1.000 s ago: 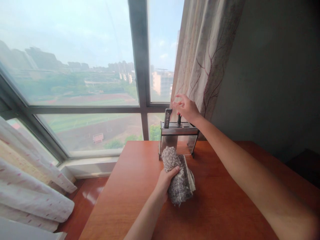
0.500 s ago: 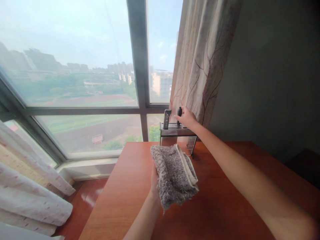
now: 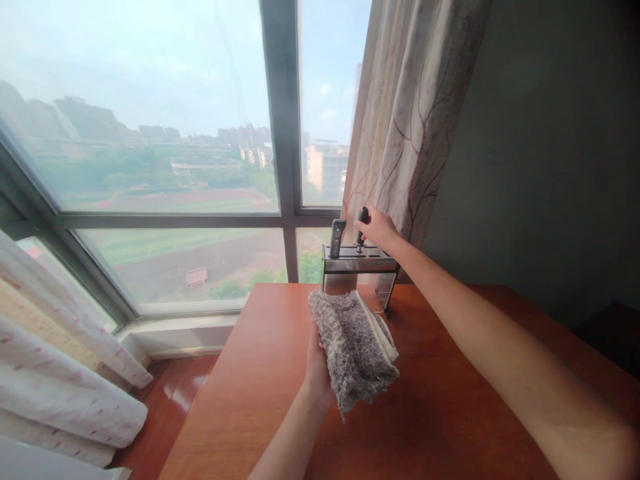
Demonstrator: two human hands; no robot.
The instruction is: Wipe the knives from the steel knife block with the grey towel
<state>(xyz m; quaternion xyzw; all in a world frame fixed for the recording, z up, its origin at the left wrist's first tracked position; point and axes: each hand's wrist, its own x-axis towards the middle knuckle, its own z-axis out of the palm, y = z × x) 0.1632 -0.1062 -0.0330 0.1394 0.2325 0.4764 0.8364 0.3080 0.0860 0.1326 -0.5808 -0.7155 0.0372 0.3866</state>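
Note:
A folded grey fluffy cloth (image 3: 353,353) with a pale edge rests in my left hand (image 3: 317,367), held over the table. Most of that hand's fingers are hidden beneath the cloth. My right hand (image 3: 381,230) reaches forward and grips the ribbed black-handled tool (image 3: 362,223) that stands in a metal knife rack (image 3: 360,265). A short bit of silver metal shows below the handle; the lower part of the tool is hidden in the rack. Left of it in the same rack stands a knife with a dark flat handle (image 3: 337,239), untouched by either hand.
The rack stands at the far edge of a reddish-brown wooden table (image 3: 250,373). Behind it are a window (image 3: 175,167) and a patterned curtain (image 3: 405,120). Another curtain (image 3: 65,380) hangs at the lower left. A dark wall (image 3: 540,147) is on the right.
My right hand has tightened round the black handle, which sits slightly higher and tilts more. The cloth in my left hand has shifted a little right and turned slightly.

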